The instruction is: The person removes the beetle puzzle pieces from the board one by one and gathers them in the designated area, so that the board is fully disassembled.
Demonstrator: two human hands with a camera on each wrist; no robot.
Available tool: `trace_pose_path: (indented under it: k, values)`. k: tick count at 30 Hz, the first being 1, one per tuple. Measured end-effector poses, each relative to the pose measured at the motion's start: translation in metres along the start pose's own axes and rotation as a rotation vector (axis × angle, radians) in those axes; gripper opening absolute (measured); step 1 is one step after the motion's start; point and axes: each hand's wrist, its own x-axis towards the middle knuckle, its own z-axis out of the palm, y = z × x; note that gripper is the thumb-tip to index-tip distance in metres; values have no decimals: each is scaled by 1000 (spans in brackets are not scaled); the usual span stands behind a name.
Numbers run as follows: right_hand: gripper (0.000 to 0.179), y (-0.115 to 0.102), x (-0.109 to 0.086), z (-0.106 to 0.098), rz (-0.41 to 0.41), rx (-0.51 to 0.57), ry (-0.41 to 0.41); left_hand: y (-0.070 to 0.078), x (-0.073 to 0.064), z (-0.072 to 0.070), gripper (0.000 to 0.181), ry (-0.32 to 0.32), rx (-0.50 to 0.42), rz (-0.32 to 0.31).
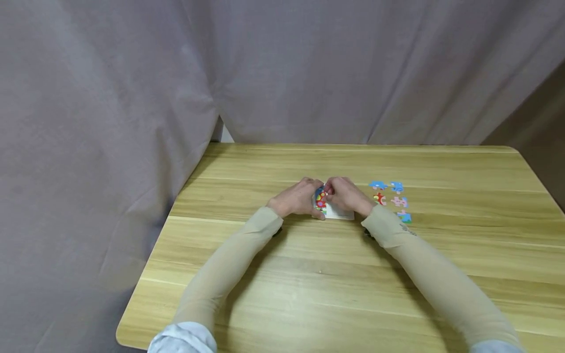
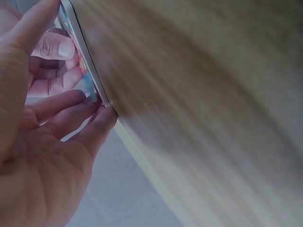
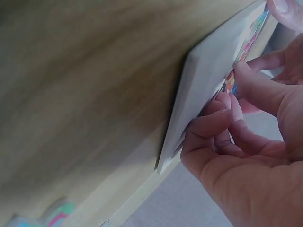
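A small white puzzle board [image 1: 341,213] lies on the table, its left part covered with colourful joined pieces [image 1: 321,201] in red, blue and green. My left hand [image 1: 300,197] holds the board's left end, thumb at the near edge and fingers at the far edge. From the right, my right hand [image 1: 347,195] reaches over the board, thumb and fingertips pinching a puzzle piece at the border of the filled part. That piece is mostly hidden by the fingers. In the right wrist view the bare white side of the board [image 3: 208,66] lies under the curled fingers.
Right of the board lie several loose puzzle pieces: blue ones [image 1: 397,187] at the back, a red one [image 1: 380,198], a pink one [image 1: 399,201] and a blue-green one [image 1: 404,216]. A grey curtain [image 1: 309,73] hangs behind the wooden table [image 1: 282,289].
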Motion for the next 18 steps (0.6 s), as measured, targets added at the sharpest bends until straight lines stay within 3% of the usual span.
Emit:
trace_pose_path:
  k: [5,18]
  values:
    - [9,3,1,1,-18,-7,45,2,1,-1,79,-1,8,-2]
    - [28,4,3,1,-15,17,108,4,4,0,95,0,2,-3]
